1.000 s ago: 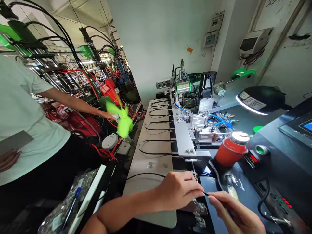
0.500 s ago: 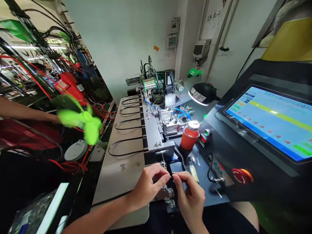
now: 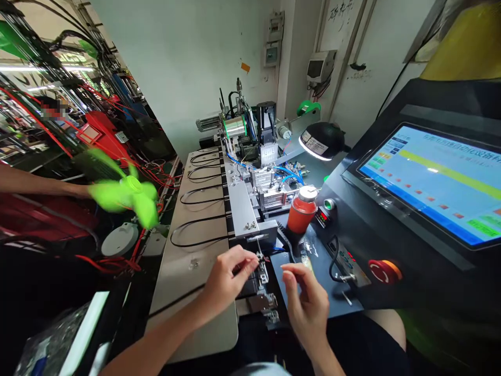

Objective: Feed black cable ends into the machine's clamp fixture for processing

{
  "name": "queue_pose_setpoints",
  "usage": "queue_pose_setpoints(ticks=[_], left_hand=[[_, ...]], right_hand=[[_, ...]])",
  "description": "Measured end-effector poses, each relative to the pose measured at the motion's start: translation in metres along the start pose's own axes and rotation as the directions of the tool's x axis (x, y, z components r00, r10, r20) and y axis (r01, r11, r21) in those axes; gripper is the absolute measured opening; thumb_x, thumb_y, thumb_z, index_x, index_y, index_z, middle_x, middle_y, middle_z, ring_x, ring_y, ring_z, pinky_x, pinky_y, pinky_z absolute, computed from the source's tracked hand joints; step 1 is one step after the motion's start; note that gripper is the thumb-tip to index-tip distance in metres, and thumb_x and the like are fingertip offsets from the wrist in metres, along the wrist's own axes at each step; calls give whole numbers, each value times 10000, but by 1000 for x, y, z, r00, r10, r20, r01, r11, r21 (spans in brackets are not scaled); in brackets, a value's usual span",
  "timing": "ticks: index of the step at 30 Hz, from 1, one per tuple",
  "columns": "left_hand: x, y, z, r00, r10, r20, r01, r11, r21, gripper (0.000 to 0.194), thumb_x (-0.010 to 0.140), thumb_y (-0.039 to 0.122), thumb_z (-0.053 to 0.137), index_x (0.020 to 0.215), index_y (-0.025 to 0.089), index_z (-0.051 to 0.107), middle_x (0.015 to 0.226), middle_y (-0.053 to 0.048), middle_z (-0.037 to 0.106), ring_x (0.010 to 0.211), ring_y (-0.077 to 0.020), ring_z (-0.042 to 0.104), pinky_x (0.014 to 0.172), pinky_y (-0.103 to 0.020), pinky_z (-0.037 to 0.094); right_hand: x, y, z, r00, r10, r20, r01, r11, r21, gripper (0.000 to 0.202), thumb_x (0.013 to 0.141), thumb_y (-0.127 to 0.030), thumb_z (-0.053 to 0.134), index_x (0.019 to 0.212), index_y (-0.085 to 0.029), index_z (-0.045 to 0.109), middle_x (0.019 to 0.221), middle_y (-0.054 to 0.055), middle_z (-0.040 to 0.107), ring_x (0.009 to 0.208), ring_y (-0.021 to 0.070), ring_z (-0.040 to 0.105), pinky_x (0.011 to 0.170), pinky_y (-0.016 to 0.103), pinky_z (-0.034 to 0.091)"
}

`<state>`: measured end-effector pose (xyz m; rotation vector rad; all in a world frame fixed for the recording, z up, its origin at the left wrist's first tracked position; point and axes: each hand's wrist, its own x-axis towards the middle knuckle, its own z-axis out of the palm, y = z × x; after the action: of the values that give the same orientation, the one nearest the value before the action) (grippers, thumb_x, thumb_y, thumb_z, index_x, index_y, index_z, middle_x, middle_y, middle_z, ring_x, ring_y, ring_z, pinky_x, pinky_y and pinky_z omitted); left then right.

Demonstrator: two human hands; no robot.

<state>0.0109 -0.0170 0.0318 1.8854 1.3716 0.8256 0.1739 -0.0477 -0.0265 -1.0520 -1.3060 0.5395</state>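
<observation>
My left hand (image 3: 229, 277) is at the front end of the machine's metal rail (image 3: 242, 209), thumb and fingertips pinched beside a small metal clamp (image 3: 263, 272). What the pinch holds, if anything, is too small to make out. To its right, my right hand (image 3: 307, 300) hovers over the dark machine top, thumb and index finger a little apart with nothing visible between them. Looped black cables (image 3: 195, 243) lie in a row on the beige board (image 3: 172, 292), their ends at the rail. Another black cable runs toward my left hand.
An orange-red bottle (image 3: 301, 211) stands right of the rail, under a lit black lamp (image 3: 321, 141). A touchscreen (image 3: 434, 177) and red stop button (image 3: 383, 271) are at the right. A green fan (image 3: 131, 193) spins at left, near another person's arm (image 3: 43, 183).
My hands have moved apart, the left one shifting slightly left toward the clamp. My right fingertips have parted. A black cable now shows on the near part of the board. The view has shifted slightly.
</observation>
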Motion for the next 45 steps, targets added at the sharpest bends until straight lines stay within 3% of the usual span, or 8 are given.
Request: queue_pose_setpoints(ticks=[3, 7, 15, 32, 36, 39, 45], left_hand=[[9, -13, -8, 999, -33, 4, 32, 993, 110, 248, 908, 293, 497, 762, 175, 659, 766, -19, 648, 734, -144, 590, 692, -232, 425], [13, -24, -2, 987, -132, 89, 114, 976, 186, 222, 886, 264, 511, 746, 179, 660, 754, -4, 664, 697, -141, 584, 653, -231, 405], [15, -23, 16, 989, -138, 42, 121, 951, 286, 248, 890, 217, 473, 705, 176, 633, 742, -9, 657, 694, -143, 584, 653, -233, 398], [17, -27, 19, 984, -176, 17, 159, 921, 355, 229, 875, 206, 503, 699, 172, 645, 692, 5, 651, 643, -127, 565, 627, -225, 367], [19, -25, 19, 984, -177, 21, 158, 920, 359, 237, 877, 228, 505, 703, 173, 656, 673, 10, 644, 627, -121, 557, 613, -223, 359], [21, -23, 19, 983, -183, 20, 164, 921, 354, 240, 876, 239, 505, 707, 176, 663, 677, 9, 652, 629, -122, 563, 619, -224, 362], [22, -24, 20, 983, -184, 30, 161, 921, 356, 237, 870, 242, 502, 701, 174, 655, 678, 3, 653, 632, -127, 565, 623, -227, 372]], right_hand=[[0, 9, -17, 995, 100, -23, -101, 994, -32, 140, 948, -247, 523, 858, -183, 610, 677, -13, 567, 567, 119, 536, 543, 220, 424], [-1, 15, -26, 986, 159, -45, -161, 985, -54, 160, 939, -277, 545, 830, -182, 611, 650, -23, 552, 548, 114, 516, 527, 218, 404], [-2, 18, -23, 992, 126, -23, -128, 990, -55, 147, 937, -254, 543, 830, -181, 611, 652, -25, 544, 545, 108, 503, 513, 209, 396], [-3, 25, -18, 993, 108, 39, -104, 991, -86, 172, 943, -249, 523, 804, -184, 600, 648, -24, 561, 551, 107, 520, 530, 205, 404], [0, 31, -14, 982, 123, 140, -117, 992, -52, 196, 948, -265, 509, 804, -186, 616, 650, -21, 555, 556, 112, 509, 541, 214, 396], [7, 41, -7, 945, 196, 263, -204, 979, 2, 230, 959, -314, 472, 837, -182, 616, 673, -13, 549, 569, 123, 503, 544, 227, 390], [19, 59, 22, 899, 283, 336, -293, 956, -21, 342, 947, -401, 420, 666, -206, 422, 582, -48, 393, 530, 116, 379, 509, 243, 298]])
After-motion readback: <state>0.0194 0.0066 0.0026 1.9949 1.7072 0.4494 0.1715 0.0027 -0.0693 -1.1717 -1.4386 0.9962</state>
